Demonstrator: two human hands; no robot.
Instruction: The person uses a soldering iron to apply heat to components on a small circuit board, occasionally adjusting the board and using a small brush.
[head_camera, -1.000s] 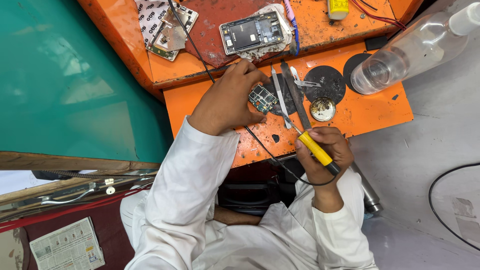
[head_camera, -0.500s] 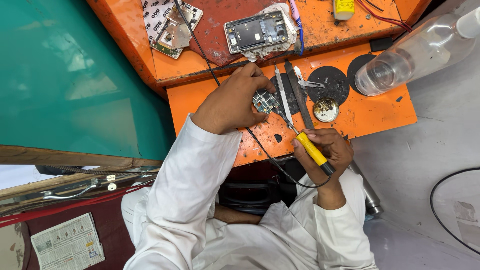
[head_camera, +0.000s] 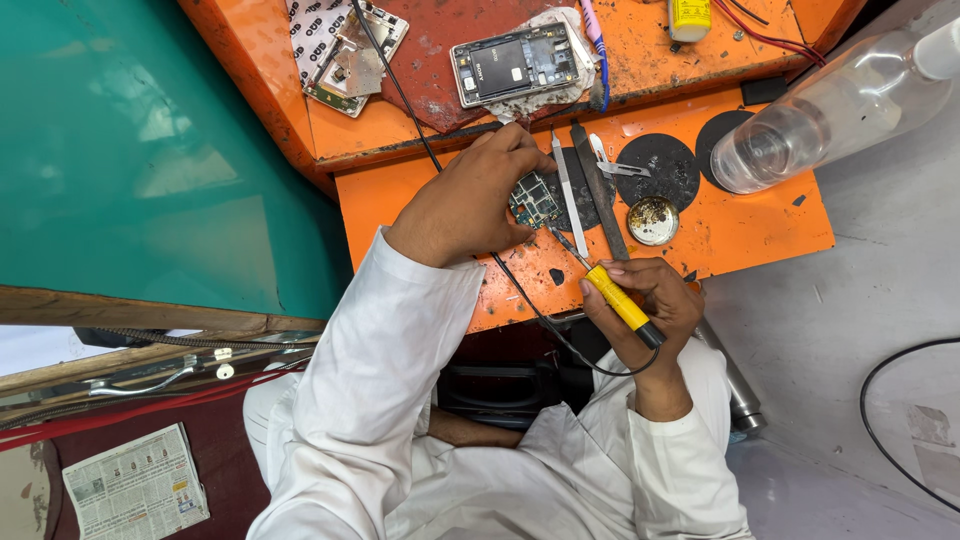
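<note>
Orange table (head_camera: 740, 230) carries a small green circuit board (head_camera: 533, 200), pinned flat under the left hand (head_camera: 470, 195), fingers pressed together on its edge. From below-right of the board, the right hand (head_camera: 645, 305), fingers clamped on a yellow-handled soldering iron (head_camera: 620, 300), slants its tip toward it.

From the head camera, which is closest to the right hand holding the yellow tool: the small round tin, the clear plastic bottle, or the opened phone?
From the right hand:
1. Small round tin, just beyond the hand on the orange bench.
2. Clear plastic bottle, lying up and to the right.
3. Opened phone, on the upper shelf at the far edge.
</note>
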